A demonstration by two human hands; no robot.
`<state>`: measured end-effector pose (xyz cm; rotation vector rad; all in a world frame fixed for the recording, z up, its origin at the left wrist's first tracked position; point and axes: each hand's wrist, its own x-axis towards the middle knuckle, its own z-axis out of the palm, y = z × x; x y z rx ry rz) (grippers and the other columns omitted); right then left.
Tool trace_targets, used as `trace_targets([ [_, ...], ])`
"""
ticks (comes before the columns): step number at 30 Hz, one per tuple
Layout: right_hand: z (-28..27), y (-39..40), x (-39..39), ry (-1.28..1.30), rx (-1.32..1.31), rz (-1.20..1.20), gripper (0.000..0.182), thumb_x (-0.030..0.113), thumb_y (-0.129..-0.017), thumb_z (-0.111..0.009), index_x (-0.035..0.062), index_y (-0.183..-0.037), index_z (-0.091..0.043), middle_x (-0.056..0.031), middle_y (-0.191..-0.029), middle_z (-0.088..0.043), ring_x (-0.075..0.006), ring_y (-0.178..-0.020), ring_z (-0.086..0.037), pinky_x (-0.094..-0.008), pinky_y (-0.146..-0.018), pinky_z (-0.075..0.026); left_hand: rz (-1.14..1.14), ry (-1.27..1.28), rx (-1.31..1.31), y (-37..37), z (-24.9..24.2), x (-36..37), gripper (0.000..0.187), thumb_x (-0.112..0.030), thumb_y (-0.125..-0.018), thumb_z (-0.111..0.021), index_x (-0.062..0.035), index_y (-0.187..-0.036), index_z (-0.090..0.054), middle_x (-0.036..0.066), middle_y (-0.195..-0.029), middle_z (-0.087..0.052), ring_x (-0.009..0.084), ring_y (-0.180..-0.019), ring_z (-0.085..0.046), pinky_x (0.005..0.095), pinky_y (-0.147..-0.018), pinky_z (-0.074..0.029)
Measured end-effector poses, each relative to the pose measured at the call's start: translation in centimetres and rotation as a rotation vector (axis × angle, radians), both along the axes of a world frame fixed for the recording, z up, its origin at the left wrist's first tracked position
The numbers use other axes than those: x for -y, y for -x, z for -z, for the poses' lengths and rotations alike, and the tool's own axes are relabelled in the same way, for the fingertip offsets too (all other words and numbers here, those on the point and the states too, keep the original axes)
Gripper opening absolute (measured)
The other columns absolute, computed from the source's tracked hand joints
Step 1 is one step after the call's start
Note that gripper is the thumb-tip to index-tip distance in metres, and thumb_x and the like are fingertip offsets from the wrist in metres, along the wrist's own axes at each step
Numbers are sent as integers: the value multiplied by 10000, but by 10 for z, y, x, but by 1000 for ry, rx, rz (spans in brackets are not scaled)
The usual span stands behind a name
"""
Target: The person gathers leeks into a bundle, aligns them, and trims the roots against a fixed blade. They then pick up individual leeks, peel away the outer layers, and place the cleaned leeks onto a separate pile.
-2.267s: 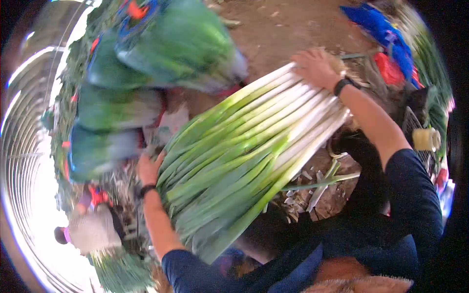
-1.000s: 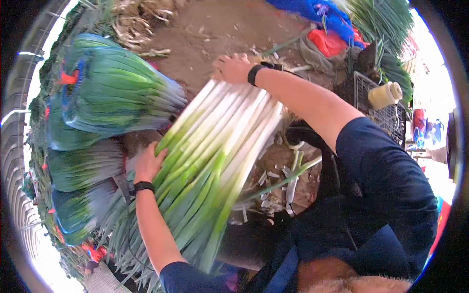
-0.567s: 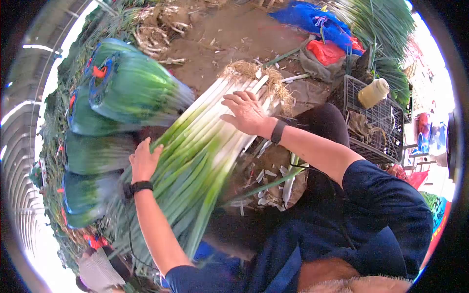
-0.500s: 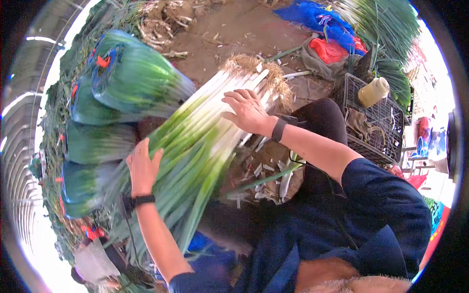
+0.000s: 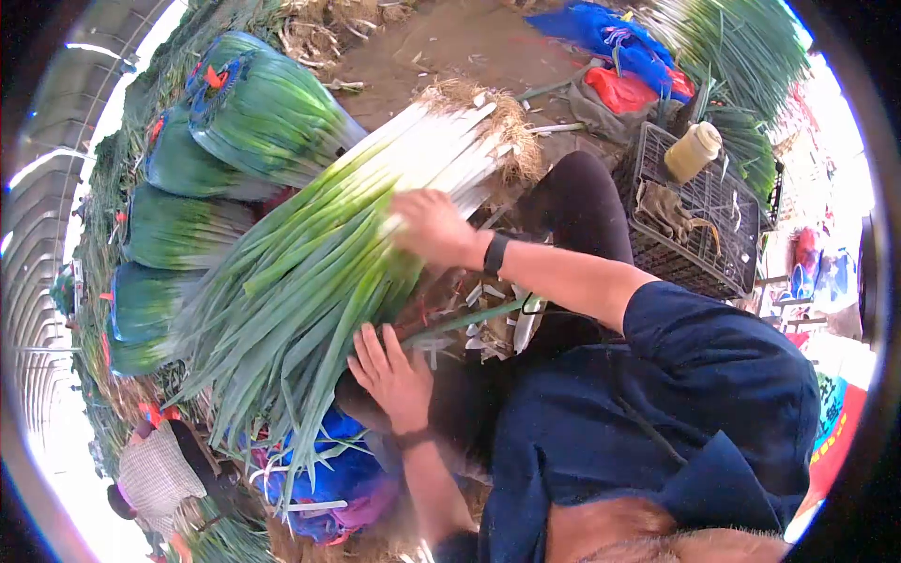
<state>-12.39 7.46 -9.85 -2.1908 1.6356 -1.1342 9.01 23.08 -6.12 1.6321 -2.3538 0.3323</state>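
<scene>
A large loose bundle of green onions (image 5: 310, 244) lies slantwise across the middle, with its roots at the upper right and its leaves toward the lower left. My right hand (image 5: 434, 228) rests on the near edge of the stalks, where white turns to green; its fingers are blurred. Beside the lower edge of the leaves, my left hand (image 5: 394, 375) lies with its fingers spread and nothing held. Its fingertips are close to the leaves; whether they touch is unclear.
Several wrapped onion bundles (image 5: 267, 117) are stacked at the left. A black crate (image 5: 694, 220) with a cream bottle (image 5: 693, 152) stands at the right. Blue bags (image 5: 328, 469) lie below the leaves. Another person (image 5: 160, 474) is at the lower left. More onions (image 5: 741, 47) lie upper right.
My left hand has left the far side of the leaves and moved right and down to the near side. My right hand has slid from the white stalks down toward the green. The view has shifted slightly.
</scene>
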Motion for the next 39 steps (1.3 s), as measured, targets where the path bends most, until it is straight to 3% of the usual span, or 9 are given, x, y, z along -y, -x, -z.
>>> trace_targets([
  [4, -4, 91, 64, -66, 130, 529, 492, 403, -869, -674, 68, -1217, -575, -176, -1167, -633, -376, -1089, -575, -503, -948, -432, 13, 42, 83, 9, 15, 69, 741, -316, -776, -768, -60, -1397, -454, 158, -1536, -349, 343, -1424, -316, 557, -1147, -238],
  [8, 15, 174, 104, -176, 192, 835, 581, 449, -912, -566, 79, -1356, -510, -158, -1419, -488, -367, -1305, -438, -514, -1095, -287, 24, 13, 228, 14, 23, 123, 765, -400, -775, -766, -75, -1401, -470, 133, -1545, -348, 311, -1446, -282, 556, -1157, -229],
  [13, 64, 205, 139, -520, 260, 547, 469, 413, -927, -518, 156, -1315, -573, -90, -1394, -529, -338, -1312, -456, -461, -1070, -362, 63, -11, 297, 29, 13, 161, 762, -469, -788, -738, -109, -1406, -473, 128, -1519, -385, 311, -1428, -309, 576, -1149, -235],
  [14, 114, 213, 155, -275, 0, 536, 405, 369, -929, -517, 174, -1270, -614, -90, -1338, -570, -353, -1265, -493, -438, -1041, -400, 83, -29, 313, 29, 12, 167, 759, -477, -789, -734, -117, -1406, -475, 128, -1506, -398, 312, -1413, -329, 581, -1134, -255],
  [16, 76, 193, 138, -384, 166, 587, 459, 453, -919, -510, 163, -1261, -608, -113, -1376, -531, -353, -1300, -458, -503, -1082, -347, 110, -57, 332, 27, 11, 175, 756, -485, -791, -730, -124, -1406, -477, 128, -1494, -412, 313, -1398, -348, 587, -1119, -274],
  [24, 73, 157, 111, -144, 72, 561, 426, 343, -922, -581, 35, -1215, -597, -158, -1326, -526, -338, -1276, -453, -454, -1078, -356, 252, -117, 441, 19, -3, 210, 758, -488, -803, -707, -91, -1403, -466, 128, -1450, -455, 310, -1332, -419, 548, -1076, -337],
  [30, 33, 156, 122, -332, -147, 666, 480, 358, -913, -594, 55, -1284, -572, -124, -1387, -489, -341, -1310, -420, -524, -1097, -294, 285, -242, 444, 34, -16, 217, 898, -567, -747, -717, -40, -1418, -436, 136, -1327, -508, 321, -1226, -461, 508, -1036, -346],
  [31, 43, 152, 130, -50, -91, 706, 461, 375, -920, -568, 113, -1299, -578, -104, -1400, -493, -345, -1349, -377, -558, -1120, -230, 306, -272, 455, 36, -19, 219, 919, -580, -734, -721, -40, -1420, -435, 141, -1321, -508, 319, -1216, -463, 506, -1029, -347],
  [39, 66, 142, 128, -259, -194, 486, 417, 342, -961, -469, 234, -1355, -553, -30, -1492, -421, -325, -1417, -291, -559, -1166, -135, 409, -303, 346, 29, -14, 236, 934, -589, -697, -747, -57, -1409, -460, 154, -1289, -527, 315, -1168, -490, 490, -1001, -357],
])
